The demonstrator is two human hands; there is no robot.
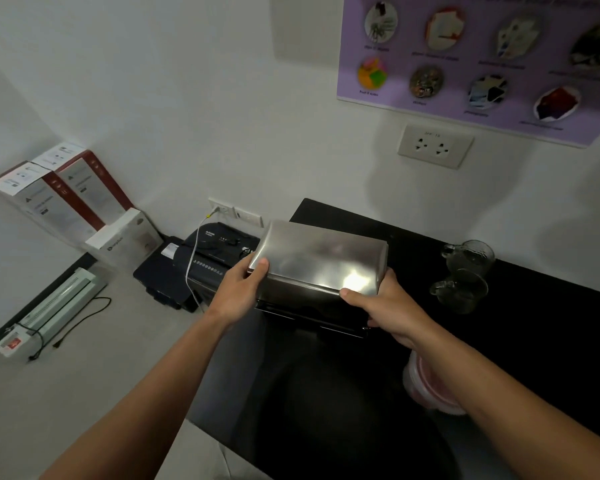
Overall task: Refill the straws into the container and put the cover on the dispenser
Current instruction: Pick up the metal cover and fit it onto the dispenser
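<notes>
A shiny steel cover [321, 258] rests over the dark dispenser base [312, 317] on the black counter [516, 341]. My left hand [241, 291] grips the cover's left end, thumb on top. At the right front corner my right hand [385, 306] holds it, thumb on the lid's edge and fingers under the side. The cover hides the inside of the dispenser, so no straws show there. A clear bag with pink contents [430, 389] lies on the counter under my right forearm.
Two glass mugs [465, 275] stand on the counter to the right. On the floor at left are a black shredder [215, 258] with a white cable, stacked boxes [66, 199] and a white laminator [54, 306]. A wall socket [433, 145] sits below a purple poster [482, 57].
</notes>
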